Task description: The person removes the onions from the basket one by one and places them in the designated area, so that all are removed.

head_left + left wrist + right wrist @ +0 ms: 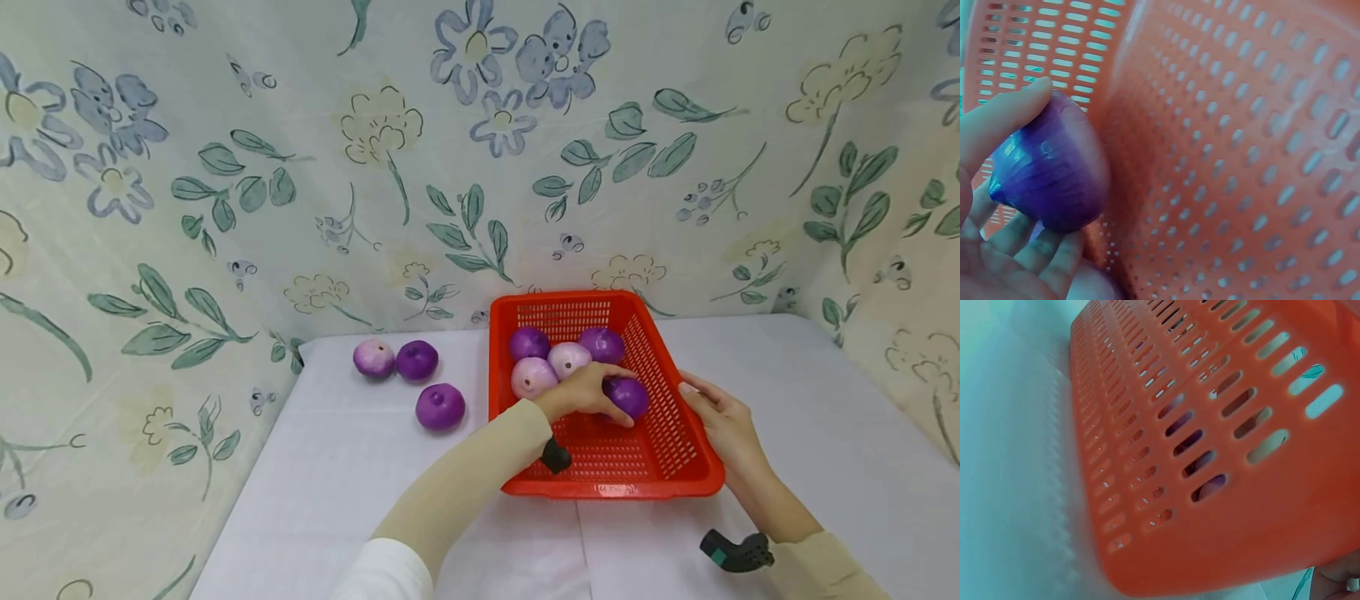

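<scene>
A red slotted basket [663,454] stands on the white table. Inside lie two purple onions [529,342] [601,344] and two pale pink ones [567,358] [531,377]. My left hand [600,392] reaches into the basket and grips a dark purple onion [632,398] near the right wall. In the left wrist view the thumb and fingers [1004,112] wrap that onion [1054,169] close to the basket wall [1241,156]. My right hand [705,404] rests with straight fingers against the basket's outer right side [1210,456]; a fingertip [1335,581] shows at that view's lower corner.
Three more onions lie on the table left of the basket: a pale one [374,358], a purple one [417,360] beside it and a purple one [440,407] nearer me. A flowered cloth backdrop [300,167] walls in the table behind and on both sides.
</scene>
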Demonstrator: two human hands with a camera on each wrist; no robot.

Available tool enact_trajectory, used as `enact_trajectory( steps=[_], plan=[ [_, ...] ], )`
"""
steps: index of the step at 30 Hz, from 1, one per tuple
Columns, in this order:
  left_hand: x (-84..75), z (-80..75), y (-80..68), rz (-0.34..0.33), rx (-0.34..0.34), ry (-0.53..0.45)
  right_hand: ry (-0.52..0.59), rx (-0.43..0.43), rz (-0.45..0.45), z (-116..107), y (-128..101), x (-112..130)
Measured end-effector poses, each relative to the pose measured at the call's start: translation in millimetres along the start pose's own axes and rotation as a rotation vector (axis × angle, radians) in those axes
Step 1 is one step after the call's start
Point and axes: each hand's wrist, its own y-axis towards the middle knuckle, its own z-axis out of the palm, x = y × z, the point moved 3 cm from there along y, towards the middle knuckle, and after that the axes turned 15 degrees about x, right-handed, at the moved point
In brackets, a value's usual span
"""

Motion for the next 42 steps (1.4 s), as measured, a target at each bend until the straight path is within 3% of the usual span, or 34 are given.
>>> enact_trajectory(
  steps=[11, 24, 29, 35, 42],
  plan=[
    [-6.6, -7.6, -5.7, 0.030, -0.044, -0.057, -0.035, 0.018, 0.020, 0, -2, 0],
    [-25.6, -19.4, -17.5, 0.024, -0.083, -0.132, -0.051, 0.029, 0.023, 1, -3, 1],
    [-33.0, -25.2, -25.6, 0.060, -0.071, -0.144, -0.023, 0.025, 0.023, 1, -3, 1],
    [-40.3, -31.2, -37.1, 0.101, -0.055, -0.124, -0.069, 0.021, 0.046, 1, -2, 0],
    [-47.8, -38.0, -56.4, 0.101, -0.059, -0.142, -0.102, 0.016, 0.056, 2, -2, 0]
  ],
)
